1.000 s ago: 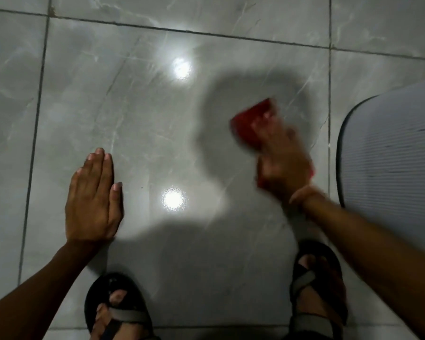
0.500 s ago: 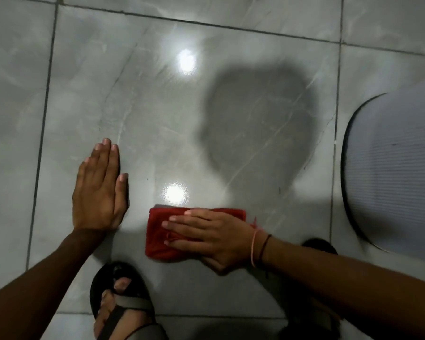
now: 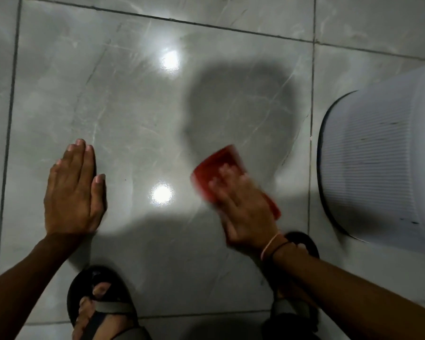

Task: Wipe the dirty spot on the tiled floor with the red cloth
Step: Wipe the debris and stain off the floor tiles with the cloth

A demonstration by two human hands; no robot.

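white ribbed object (image 3: 383,163) at right, dark sandals (image 3: 101,303) along the bottom.

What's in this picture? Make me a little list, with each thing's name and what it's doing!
left hand: flat on the tiled floor, holding nothing
right hand: pressing flat on the red cloth, blurred
red cloth: on the floor, partly under the right hand
dirty spot: cannot make it out
white ribbed object: at the right, apart from the cloth
sandals: on both feet, at the near edge
light reflections: two bright spots on the tile
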